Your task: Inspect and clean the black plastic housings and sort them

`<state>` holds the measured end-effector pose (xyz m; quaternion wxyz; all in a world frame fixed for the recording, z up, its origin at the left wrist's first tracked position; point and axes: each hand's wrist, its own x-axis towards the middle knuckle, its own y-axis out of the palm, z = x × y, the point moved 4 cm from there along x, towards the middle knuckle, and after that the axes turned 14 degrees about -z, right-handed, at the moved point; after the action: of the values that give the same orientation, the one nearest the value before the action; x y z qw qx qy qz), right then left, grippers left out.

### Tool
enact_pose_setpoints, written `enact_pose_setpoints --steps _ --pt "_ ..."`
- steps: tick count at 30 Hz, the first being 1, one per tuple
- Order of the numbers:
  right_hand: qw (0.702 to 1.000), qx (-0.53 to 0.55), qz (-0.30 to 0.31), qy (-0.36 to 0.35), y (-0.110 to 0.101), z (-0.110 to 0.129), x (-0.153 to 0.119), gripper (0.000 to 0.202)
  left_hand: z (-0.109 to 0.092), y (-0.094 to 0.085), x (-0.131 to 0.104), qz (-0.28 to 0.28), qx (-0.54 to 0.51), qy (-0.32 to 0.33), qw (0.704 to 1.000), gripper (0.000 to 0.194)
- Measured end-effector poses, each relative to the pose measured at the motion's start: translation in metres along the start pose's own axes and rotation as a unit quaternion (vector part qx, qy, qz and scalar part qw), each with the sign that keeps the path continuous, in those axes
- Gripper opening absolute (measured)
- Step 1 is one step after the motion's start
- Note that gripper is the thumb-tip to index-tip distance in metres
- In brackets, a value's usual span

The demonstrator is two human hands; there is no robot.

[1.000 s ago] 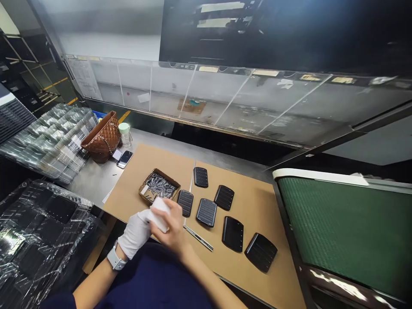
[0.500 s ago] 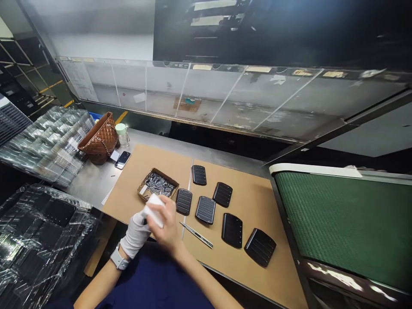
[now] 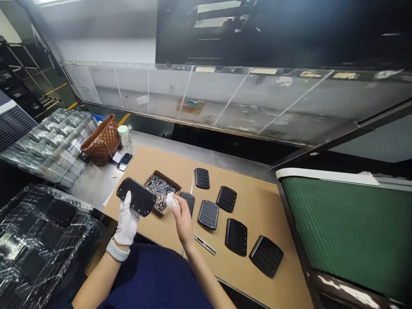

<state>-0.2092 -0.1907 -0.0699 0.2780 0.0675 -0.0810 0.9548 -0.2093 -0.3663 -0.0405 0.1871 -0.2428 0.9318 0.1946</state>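
My left hand (image 3: 126, 221), in a white glove, grips a black, round-cornered plastic plate (image 3: 138, 196) by its lower edge and holds it tilted above the table. My bare right hand (image 3: 183, 219) pinches a small white wad (image 3: 171, 201), perhaps cloth or tissue, a little right of the plate. Behind the hands a cardboard box (image 3: 176, 186) holds many small dark metal-looking pieces (image 3: 158, 187). Several similar black ribbed plates lie to the right, among them one plate (image 3: 208, 214) near the middle and another plate (image 3: 266, 256) at the far right.
A utility knife (image 3: 205, 244) lies near the table's front edge. Brown board (image 3: 257, 206) covers the tabletop. At the back left are a phone (image 3: 125, 162), a jar (image 3: 125, 138) and a brown bag (image 3: 103, 141). A green conveyor belt (image 3: 341, 227) borders the right; plastic-wrapped stacks (image 3: 41, 231) stand left.
My hands were together around the white wad; now they are apart. The left has turned the black plate face-up into view, and the right has moved off to the right with the wad.
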Motion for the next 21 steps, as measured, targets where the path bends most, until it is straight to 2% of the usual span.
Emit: enact_pose_setpoints --steps 2,3,6,8,11,12,16,19,21 --pt "0.997 0.009 -0.035 -0.07 -0.001 0.011 -0.008 0.027 0.0 0.011 0.005 0.019 -0.097 -0.059 0.993 0.034" --pt "0.993 0.013 -0.03 -0.115 0.002 0.019 -0.013 0.025 0.003 0.015 0.006 0.029 -0.12 -0.09 0.988 0.033" --pt "0.963 0.018 0.04 -0.265 0.018 0.039 -0.03 0.023 0.02 0.025 0.004 0.084 -0.103 -0.214 0.968 0.034" --pt "0.948 0.0 0.061 -0.313 0.024 0.041 -0.033 0.024 0.027 0.026 0.001 0.081 -0.082 -0.245 0.963 0.039" --pt "0.959 -0.039 0.005 -0.281 0.02 0.034 -0.024 0.024 0.025 0.023 0.0 0.031 -0.116 -0.213 0.97 0.035" --pt "0.959 -0.04 0.002 -0.281 0.02 0.033 -0.022 0.024 0.025 0.023 0.0 0.032 -0.116 -0.212 0.97 0.035" --pt "0.931 -0.027 0.068 -0.358 0.023 0.038 -0.023 0.021 0.026 0.022 0.003 0.077 -0.051 -0.185 0.978 0.04" --pt "0.954 -0.069 0.025 -0.289 0.022 0.035 -0.019 0.021 0.021 0.017 0.01 0.054 -0.015 -0.075 0.996 0.033" --pt "0.958 -0.074 0.046 -0.273 0.025 0.033 -0.022 0.023 0.018 0.016 0.012 0.066 0.058 -0.014 0.996 0.036"
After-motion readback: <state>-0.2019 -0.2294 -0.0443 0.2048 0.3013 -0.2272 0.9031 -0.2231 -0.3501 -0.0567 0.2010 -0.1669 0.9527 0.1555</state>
